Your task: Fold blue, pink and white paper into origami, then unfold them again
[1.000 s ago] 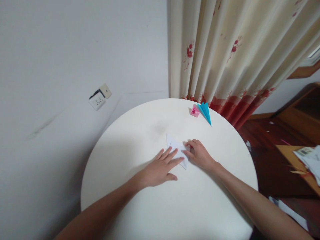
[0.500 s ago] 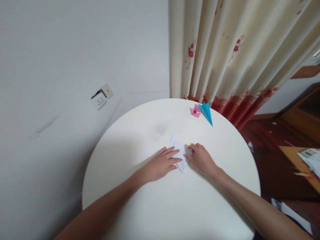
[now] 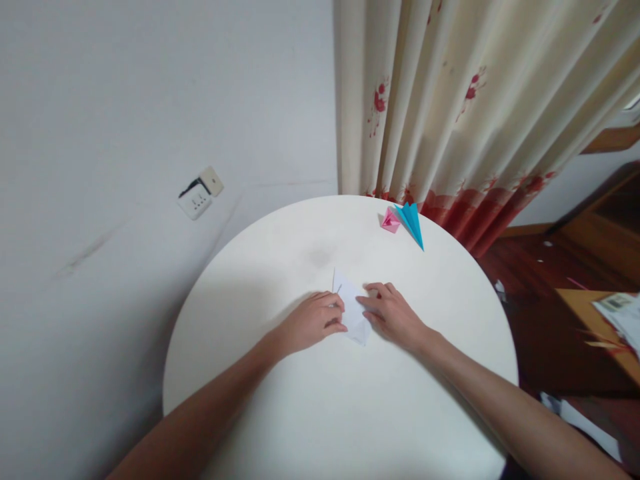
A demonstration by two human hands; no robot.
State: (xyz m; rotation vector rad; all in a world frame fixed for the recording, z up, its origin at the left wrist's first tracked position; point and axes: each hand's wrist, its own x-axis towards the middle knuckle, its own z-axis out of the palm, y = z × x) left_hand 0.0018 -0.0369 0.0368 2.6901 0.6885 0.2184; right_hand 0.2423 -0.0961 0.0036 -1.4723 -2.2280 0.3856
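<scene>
A folded sheet of white paper (image 3: 354, 321) lies on the round white table between my hands, its narrow point facing away from me. My left hand (image 3: 313, 324) has its fingers curled at the paper's left edge, the thumb close to the near side. From the right, my right hand (image 3: 395, 316) rests with its fingers partly stretched, the fingertips touching the paper's right edge. The undersides of my left fingers are hidden.
Near the far edge of the round table (image 3: 225, 280) lie a pink folded paper piece (image 3: 391, 221) and a blue paper plane (image 3: 412, 224). Behind hangs a patterned curtain (image 3: 425, 107). A wall with a socket (image 3: 195, 201) stands left; a wooden surface with papers (image 3: 620, 310) is at right.
My left hand has drawn back left from lying flat on the paper and curled its fingers at the edge. My right hand has shifted slightly left, its fingers straighter on the paper.
</scene>
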